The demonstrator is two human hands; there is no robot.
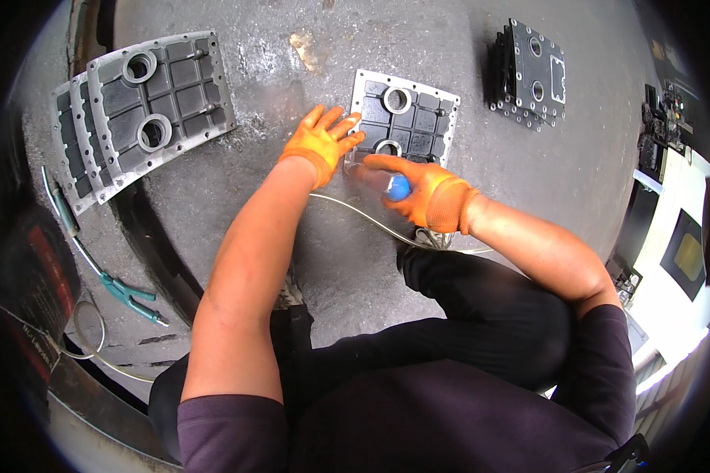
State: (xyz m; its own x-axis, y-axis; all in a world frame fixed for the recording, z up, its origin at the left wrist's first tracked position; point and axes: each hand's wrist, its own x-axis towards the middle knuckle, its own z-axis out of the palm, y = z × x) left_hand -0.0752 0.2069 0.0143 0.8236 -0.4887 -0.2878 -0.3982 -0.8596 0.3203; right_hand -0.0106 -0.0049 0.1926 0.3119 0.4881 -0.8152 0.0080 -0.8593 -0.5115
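Note:
A grey ribbed metal cover plate (424,105) with two round bosses and holes along its rim lies on the floor ahead of me. At its left edge my left hand (317,143), in an orange glove, is spread with the fingertips at or near the rim. My right hand (430,193), gloved the same way, is wrapped round a clear plastic bottle (376,181) with a blue end. The bottle lies tilted over the plate's near left corner, pointing left. My right hand and the bottle hide part of the plate's near edge and lower boss.
Several similar plates (188,75) overlap at the far left; a stack of darker plates (521,75) stands at the far right. A teal air blow gun (126,293) and another nozzle tool (61,206) lie left. A thin hose (355,210) crosses the floor before my knee.

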